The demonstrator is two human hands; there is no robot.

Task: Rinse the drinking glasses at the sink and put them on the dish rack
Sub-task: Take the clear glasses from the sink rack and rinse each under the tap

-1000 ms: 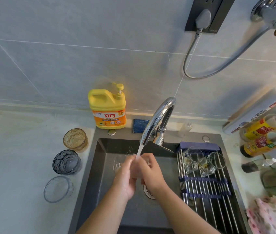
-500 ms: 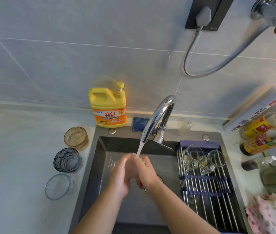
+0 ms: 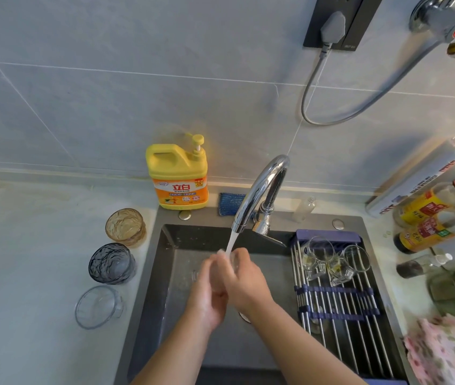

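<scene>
Left hand [image 3: 206, 290], right hand [image 3: 245, 282] at sink [image 3: 181, 240] centre under tap [image 3: 259, 190] stream, both curled round one clear glass [image 3: 234, 263]. Two glasses [image 3: 318, 254] at rack's [image 3: 340, 309] far end.

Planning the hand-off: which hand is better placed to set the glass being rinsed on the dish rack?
Right, probably. The right hand curls round the glass and lies on the side of the dish rack over the sink's right part; the left hand would have to cross over it.
</scene>
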